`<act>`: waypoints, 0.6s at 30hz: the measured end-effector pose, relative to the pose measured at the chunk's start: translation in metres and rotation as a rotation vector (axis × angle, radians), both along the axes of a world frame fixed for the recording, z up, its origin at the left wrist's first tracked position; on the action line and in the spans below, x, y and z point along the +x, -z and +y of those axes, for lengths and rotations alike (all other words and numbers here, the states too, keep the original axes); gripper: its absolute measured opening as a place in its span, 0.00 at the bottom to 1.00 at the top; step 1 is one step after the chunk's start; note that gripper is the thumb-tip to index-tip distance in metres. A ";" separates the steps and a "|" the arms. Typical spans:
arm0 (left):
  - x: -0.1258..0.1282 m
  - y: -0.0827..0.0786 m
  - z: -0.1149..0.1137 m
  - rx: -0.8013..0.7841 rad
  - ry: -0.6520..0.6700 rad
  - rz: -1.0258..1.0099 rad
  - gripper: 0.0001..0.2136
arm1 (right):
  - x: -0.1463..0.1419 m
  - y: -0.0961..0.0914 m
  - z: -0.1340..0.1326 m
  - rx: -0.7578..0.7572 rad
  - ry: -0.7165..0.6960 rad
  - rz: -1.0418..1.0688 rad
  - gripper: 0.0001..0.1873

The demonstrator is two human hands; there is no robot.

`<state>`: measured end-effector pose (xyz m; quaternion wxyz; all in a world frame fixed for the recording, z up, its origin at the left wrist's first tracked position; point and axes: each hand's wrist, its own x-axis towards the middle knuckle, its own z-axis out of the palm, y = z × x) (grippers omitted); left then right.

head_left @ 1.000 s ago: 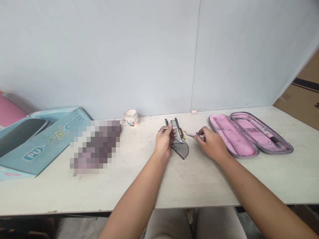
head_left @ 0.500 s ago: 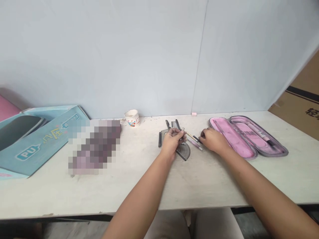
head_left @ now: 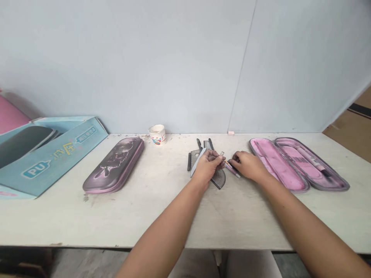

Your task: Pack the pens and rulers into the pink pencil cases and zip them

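My left hand (head_left: 207,166) is shut around a slim transparent pen (head_left: 222,154) above a transparent ruler (head_left: 198,162). My right hand (head_left: 246,166) pinches the dark end of a thin yellow pen (head_left: 227,164), close to my left hand. A pink pen (head_left: 233,171) lies just under those fingers. Below my left hand sits a dark transparent protractor (head_left: 219,180), partly hidden by the wrist. Several dark pens (head_left: 199,144) lie beyond and beside the ruler.
An open pencil case with pink lining (head_left: 292,166) lies to the right, and a closed dark purple one (head_left: 113,165) to the left. A paper cup (head_left: 157,134) stands by the wall. A blue box (head_left: 55,154) sits at the far left.
My hands have come closer together over the protractor. The pink pen now lies on the table, and the view has shifted slightly.
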<state>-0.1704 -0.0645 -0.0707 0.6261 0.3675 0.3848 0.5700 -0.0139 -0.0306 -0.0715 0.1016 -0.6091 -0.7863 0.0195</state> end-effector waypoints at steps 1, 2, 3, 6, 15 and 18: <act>0.000 0.000 0.000 0.001 0.004 0.006 0.16 | 0.000 0.000 -0.002 -0.002 -0.018 -0.002 0.17; 0.001 0.000 -0.001 0.004 0.006 0.015 0.16 | -0.001 0.001 -0.004 -0.001 -0.031 -0.010 0.17; 0.001 0.000 -0.001 0.008 0.008 0.024 0.15 | -0.002 0.001 -0.006 0.004 -0.035 -0.024 0.17; 0.003 0.001 -0.002 0.024 0.013 0.047 0.15 | -0.006 0.002 -0.011 0.022 -0.034 -0.070 0.16; 0.008 0.001 -0.007 0.082 0.064 0.077 0.13 | 0.005 -0.007 -0.006 0.072 0.027 0.771 0.10; 0.011 0.000 -0.009 0.081 0.096 0.110 0.12 | 0.003 -0.014 -0.008 -0.004 -0.076 1.342 0.18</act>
